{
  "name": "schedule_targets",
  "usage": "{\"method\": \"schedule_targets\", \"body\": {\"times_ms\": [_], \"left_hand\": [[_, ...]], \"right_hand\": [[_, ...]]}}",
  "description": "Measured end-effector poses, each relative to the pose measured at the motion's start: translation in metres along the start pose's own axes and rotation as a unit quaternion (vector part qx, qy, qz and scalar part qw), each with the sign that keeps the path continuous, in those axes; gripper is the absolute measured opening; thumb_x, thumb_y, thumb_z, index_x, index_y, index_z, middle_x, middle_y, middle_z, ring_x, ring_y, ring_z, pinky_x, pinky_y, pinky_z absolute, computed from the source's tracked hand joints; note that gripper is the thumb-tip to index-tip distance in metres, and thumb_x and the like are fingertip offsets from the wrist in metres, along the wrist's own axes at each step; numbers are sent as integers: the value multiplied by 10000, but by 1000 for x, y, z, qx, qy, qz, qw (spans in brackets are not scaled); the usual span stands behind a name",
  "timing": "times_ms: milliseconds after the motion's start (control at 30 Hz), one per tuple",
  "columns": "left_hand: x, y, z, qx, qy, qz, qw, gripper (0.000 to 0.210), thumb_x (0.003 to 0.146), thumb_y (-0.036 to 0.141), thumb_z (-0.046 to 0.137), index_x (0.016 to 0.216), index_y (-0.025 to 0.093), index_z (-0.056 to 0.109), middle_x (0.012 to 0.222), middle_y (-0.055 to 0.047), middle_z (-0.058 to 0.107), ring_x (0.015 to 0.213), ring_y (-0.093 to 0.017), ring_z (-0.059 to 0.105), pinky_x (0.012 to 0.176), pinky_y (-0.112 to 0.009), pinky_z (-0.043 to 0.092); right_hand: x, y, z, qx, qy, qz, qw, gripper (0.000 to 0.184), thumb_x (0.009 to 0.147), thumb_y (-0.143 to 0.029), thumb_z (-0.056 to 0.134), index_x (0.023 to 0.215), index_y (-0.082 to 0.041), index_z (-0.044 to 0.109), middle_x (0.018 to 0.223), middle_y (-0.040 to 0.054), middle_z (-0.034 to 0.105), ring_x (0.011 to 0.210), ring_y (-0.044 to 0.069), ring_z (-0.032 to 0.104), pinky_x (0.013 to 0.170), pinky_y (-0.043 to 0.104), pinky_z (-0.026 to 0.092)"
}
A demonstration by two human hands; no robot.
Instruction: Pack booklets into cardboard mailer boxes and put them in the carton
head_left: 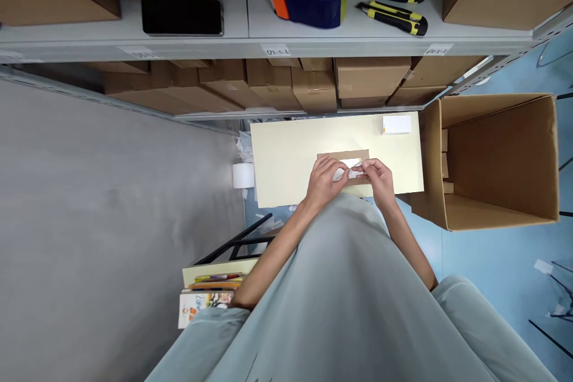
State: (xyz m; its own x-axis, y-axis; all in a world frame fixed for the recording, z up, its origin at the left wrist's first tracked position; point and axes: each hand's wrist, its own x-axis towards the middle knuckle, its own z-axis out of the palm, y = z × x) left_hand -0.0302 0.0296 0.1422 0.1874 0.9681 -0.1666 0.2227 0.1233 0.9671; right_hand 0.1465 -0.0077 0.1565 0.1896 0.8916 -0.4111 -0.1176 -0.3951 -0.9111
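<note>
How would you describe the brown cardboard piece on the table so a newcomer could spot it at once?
Find the pale yellow table beside the shelving. Toward its near side, the left hand and right hand are over a brown cardboard piece. Unlike the white box farther back to the right, it is brown, with white paper over it.

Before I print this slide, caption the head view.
Both hands pinch a white slip over brown cardboard on a cream table.
</note>
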Motion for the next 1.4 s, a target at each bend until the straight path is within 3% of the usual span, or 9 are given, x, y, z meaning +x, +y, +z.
{"method": "schedule_targets", "body": {"times_ms": [100,167,267,500,867,1100,1167,1267,1400], "left_hand": [[1,-8,3,-40,24,-61,997,141,846,374,871,811,278,774,922,-38,783,1010,-271,724,1148,-474,531],[1,-12,4,-103,34,-125,986,163,864,397,844,831,250,784,940,-48,790,994,-257,732,1048,-427,573],[-3,-14,4,-171,39,-184,967,209,862,427,851,854,226,795,967,-47,799,998,-228,734,1041,-387,567],[-15,-14,8,-209,44,-205,955,328,831,519,905,867,213,791,967,-45,800,977,-212,730,1017,-359,567],[-35,-19,22,-269,77,-228,933,411,771,574,949,859,208,784,957,-40,815,987,-222,736,1036,-359,547],[-46,-31,31,-296,114,-239,918,457,727,593,979,881,197,807,958,-50,814,1019,-237,749,1090,-387,550],[-51,-39,34,-298,127,-242,915,455,739,596,967,886,195,808,950,-46,809,999,-226,746,1077,-376,556],[-60,-52,39,-289,138,-254,913,416,743,567,949,854,195,798,909,-32,797,923,-202,732,985,-336,570],[-76,-66,44,-262,118,-267,920,369,726,524,918,830,192,797,875,-42,800,847,-214,727,836,-320,559]], "right_hand": [[2,2,-8,-6,-15,-8,1000,578,964,-832,611,966,-262,704,889,66,754,938,257,777,808,399,656],[4,4,-15,-35,21,-19,999,524,925,-784,704,950,-260,715,875,61,752,877,242,745,765,380,631],[8,9,-27,-90,72,-30,993,416,871,-662,807,925,-256,739,896,53,756,817,213,678,727,360,595],[17,21,-48,-117,12,-16,993,298,829,-548,837,864,-255,800,958,50,788,801,199,636,708,355,572],[34,37,-47,-122,-45,23,991,414,795,-637,867,901,-240,816,975,63,811,855,220,698,826,401,626],[30,32,-48,-159,-95,-6,983,350,869,-593,799,848,-244,773,920,48,763,790,201,670,744,372,602],[17,28,-43,-192,-111,-49,974,273,928,-513,750,851,-251,752,913,42,735,771,191,652,717,355,581],[-7,25,-33,-251,-189,-117,942,144,981,-354,696,875,-260,725,917,33,712,802,191,668,733,342,564],[-25,31,-25,-311,-295,-142,892,99,986,-245,664,895,-265,696,952,22,722,828,184,688,734,323,539]]}}
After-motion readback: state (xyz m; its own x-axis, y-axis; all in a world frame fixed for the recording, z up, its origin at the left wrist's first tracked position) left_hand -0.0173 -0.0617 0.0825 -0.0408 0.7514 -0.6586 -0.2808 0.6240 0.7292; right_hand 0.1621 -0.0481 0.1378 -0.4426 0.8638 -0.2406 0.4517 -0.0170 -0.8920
